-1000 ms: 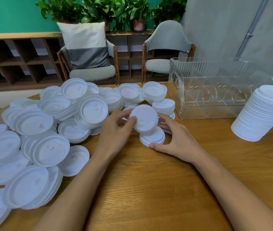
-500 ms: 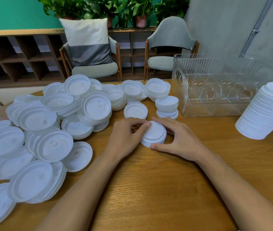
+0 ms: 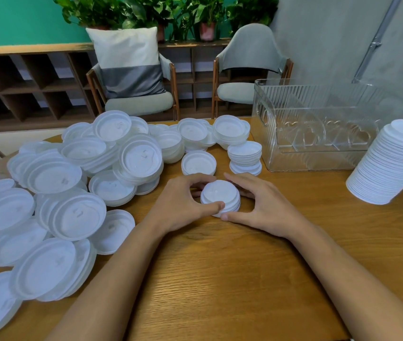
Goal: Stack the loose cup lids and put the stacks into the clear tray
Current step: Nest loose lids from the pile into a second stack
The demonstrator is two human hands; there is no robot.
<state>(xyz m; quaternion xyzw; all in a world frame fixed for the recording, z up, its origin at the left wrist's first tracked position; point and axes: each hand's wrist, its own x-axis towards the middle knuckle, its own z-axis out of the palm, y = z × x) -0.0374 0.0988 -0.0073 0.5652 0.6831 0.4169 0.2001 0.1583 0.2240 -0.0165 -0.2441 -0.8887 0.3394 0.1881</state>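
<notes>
Head view: at centre frame, the left hand (image 3: 183, 205) and right hand (image 3: 266, 207) both curl round a small stack (image 3: 220, 196) standing on the worktop (image 3: 220, 279), thumbs at its near edge. The tray (image 3: 293, 102), upper right, appears to hold no lids. A tall stack (image 3: 387, 163) leans beside it, outside. Loose lids (image 3: 72, 193) fill the left, so most of the stacking and all the loading seem left to do.

teal wall (image 3: 11, 18) | grey wall (image 3: 318, 33) | wooden cubby shelf (image 3: 23, 80) | two grey armchairs (image 3: 252, 52) | striped cushion (image 3: 126, 60) | potted plants (image 3: 161, 11)
</notes>
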